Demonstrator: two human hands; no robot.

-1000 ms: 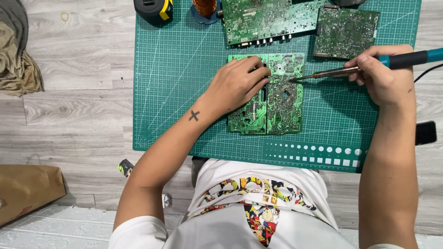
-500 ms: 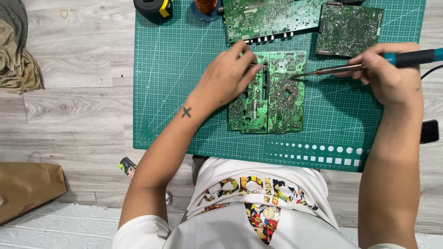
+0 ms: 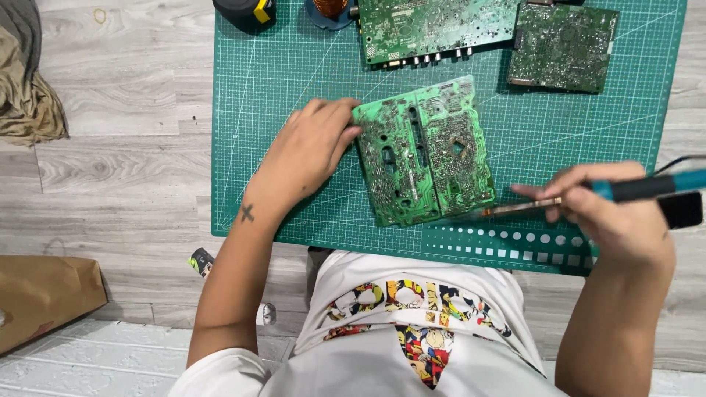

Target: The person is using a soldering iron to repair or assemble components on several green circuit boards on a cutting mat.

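- Where the grey plank floor (image 3: 125,154) runs down the far left: crumpled grey-brown cloth (image 3: 26,95) above, brown paper bag (image 3: 44,298) below, both well apart from the work.
- Next, dark green gridded cutting mat (image 3: 279,110); at its top edge, black tape measure with yellow tab (image 3: 246,11) and copper wire coil (image 3: 331,7).
- Left hand (image 3: 309,151) flat over the mat, fingers bent, fingertips (image 3: 346,117) touching the upper left edge of the board; steadying contact only, no closed grip visible.
- Centre of mat: large green circuit board (image 3: 423,151), solder side up, slightly rotated, lying flat.
- Above it, long green board with a row of sockets (image 3: 437,26); to its right, smaller dark green square board (image 3: 562,48). Both untouched.
- Thin soldering iron with teal handle (image 3: 559,202), tip just off the lower right corner of the centre board, over the mat, not on any joint.
- Right hand (image 3: 618,217) closed around the handle, pen-style.
- Judged progress: board positioned and steadied; iron ready but off the board. No solder wire or removed parts in view; reworked joints, if any, too small to tell.
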